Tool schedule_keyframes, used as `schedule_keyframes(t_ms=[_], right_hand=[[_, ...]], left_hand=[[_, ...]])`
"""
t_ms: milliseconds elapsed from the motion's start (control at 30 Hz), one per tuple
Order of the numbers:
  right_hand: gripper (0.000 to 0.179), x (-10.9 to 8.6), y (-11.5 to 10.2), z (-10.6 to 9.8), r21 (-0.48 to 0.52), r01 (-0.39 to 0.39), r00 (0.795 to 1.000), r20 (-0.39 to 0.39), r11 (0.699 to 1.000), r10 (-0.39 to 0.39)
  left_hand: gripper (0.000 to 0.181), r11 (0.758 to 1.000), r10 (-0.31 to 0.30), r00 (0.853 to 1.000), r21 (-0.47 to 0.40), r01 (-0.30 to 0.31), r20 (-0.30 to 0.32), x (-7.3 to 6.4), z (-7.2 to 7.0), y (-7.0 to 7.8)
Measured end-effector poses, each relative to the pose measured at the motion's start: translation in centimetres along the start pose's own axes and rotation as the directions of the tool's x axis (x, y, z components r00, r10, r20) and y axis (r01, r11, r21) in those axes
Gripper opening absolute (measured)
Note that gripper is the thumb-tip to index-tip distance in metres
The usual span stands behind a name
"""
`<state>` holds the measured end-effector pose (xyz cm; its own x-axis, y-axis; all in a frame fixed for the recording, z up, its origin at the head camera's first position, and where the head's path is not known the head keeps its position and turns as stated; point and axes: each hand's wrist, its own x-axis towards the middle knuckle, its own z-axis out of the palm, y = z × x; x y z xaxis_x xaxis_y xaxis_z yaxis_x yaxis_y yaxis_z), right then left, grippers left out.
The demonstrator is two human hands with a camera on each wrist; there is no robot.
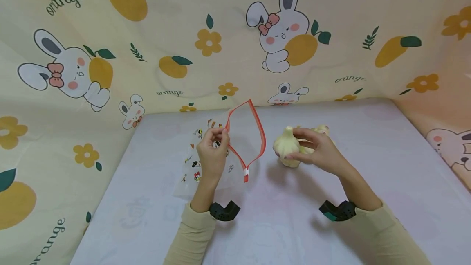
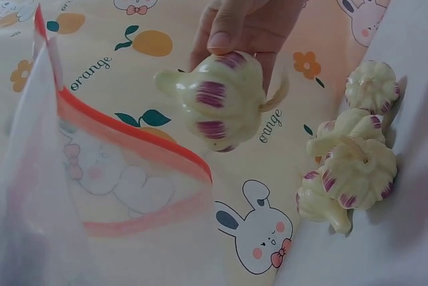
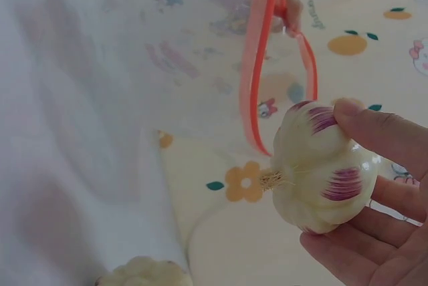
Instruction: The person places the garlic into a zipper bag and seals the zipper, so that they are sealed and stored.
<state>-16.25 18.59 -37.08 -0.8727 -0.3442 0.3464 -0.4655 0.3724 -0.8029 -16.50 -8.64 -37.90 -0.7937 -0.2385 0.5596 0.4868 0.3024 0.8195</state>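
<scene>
My left hand pinches the rim of a clear zip bag printed with small cartoon figures. The bag's red zip edge gapes wide, with a white slider hanging at its near end. To the right of this mouth, my right hand holds a garlic bulb between thumb and fingers. Purple streaks mark the pale bulb in the right wrist view, and its roots point toward the bag. Bulb and bag mouth stand apart in the head view.
Several more garlic bulbs lie grouped on the white table, partly hidden behind my right hand in the head view. A cloth printed with rabbits and oranges hangs behind and beside the table. Each wrist wears a black camera mount.
</scene>
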Motion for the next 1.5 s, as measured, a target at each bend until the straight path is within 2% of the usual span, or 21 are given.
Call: schedule_keyframes(t_ms=[233, 533, 933, 1233, 1500], right_hand=[[0.057, 0.5, -0.3, 0.4, 0.018, -0.029, 1.000, -0.010, 0.999, 0.030], [0.060, 1.1, -1.1, 0.8, -0.007, -0.097, 0.995, -0.019, 0.995, 0.096], [0.062, 1.9, -1.7, 1.6, 0.074, -0.104, 0.994, -0.010, 0.992, 0.105], [0.063, 2.3, -2.0, 2.1, 0.159, -0.075, 0.997, -0.022, 0.984, 0.080], [0.062, 2.6, -2.1, 2.6, 0.186, -0.070, 0.997, -0.029, 0.980, 0.076]], left_hand=[[0.013, 1.000, -0.012, 1.000, 0.003, 0.012, 0.005, -0.1, 0.0, 0.0], [0.012, 1.000, -0.007, 1.000, 0.011, 0.007, -0.002, -0.1, 0.2, 0.1], [0.012, 1.000, -0.002, 1.000, 0.010, 0.002, 0.004, -0.2, 0.3, 0.1], [0.012, 1.000, 0.009, 1.000, -0.010, -0.009, 0.006, -0.3, 0.3, 0.1], [0.012, 1.000, 0.013, 1.000, -0.003, -0.013, 0.014, -0.2, 0.3, 0.1]])
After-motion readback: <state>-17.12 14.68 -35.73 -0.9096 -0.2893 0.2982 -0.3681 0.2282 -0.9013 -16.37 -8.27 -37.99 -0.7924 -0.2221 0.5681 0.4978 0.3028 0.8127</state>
